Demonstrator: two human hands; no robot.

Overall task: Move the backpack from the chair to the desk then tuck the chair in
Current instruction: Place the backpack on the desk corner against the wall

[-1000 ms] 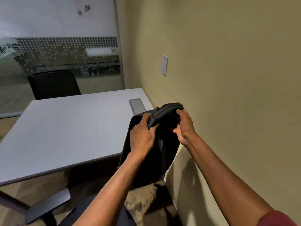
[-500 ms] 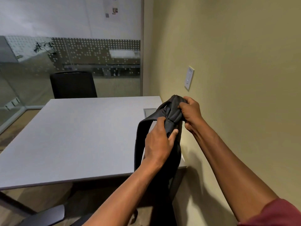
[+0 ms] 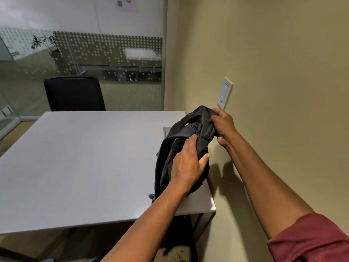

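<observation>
A black backpack (image 3: pixel 196 129) stands on the right end of the grey desk (image 3: pixel 85 163), close to the wall. My left hand (image 3: pixel 187 165) grips its near side by the straps. My right hand (image 3: pixel 222 125) holds its top on the wall side. The backpack's bottom rests on or just above the desk top near the front right corner; my left arm hides the contact. The chair it came from is out of view apart from a dark sliver at the bottom left edge.
A second black chair (image 3: pixel 73 93) stands behind the desk against a frosted glass partition (image 3: pixel 85 53). The beige wall (image 3: pixel 273 63) with a white switch plate (image 3: pixel 224 93) runs along the right, touching the desk's edge.
Both hands have lifted the backpack up from below the desk edge and forward over the desk's right end. My view has moved closer to the desk, and the near chair has dropped out of sight.
</observation>
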